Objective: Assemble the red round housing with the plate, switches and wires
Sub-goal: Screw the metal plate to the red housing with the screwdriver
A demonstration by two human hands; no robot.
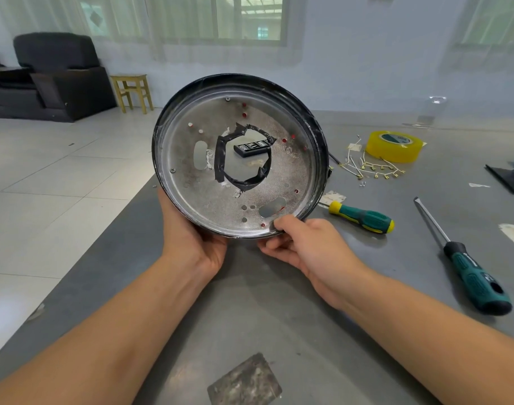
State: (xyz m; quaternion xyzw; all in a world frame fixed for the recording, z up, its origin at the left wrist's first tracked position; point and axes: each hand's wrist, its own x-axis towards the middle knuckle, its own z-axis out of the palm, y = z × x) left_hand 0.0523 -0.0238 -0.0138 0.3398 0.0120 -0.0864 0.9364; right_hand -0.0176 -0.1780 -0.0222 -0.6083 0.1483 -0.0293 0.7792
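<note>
Two hands are closed on one round housing [238, 159], held tilted above the table [279, 302]: left hand [197, 244] cupped under the near-left rim, right hand [305, 247] pinching the near rim. Risks judged: a slip from the thin rim; cut fingers on the taped centre hole [245, 159]. Wires [372, 168], tape roll [394, 146] and two screwdrivers [364, 219] [469, 267] are laid far right. Tiled floor [60, 171], stool [133, 92] and armchair [57, 74] are noted far left.
</note>
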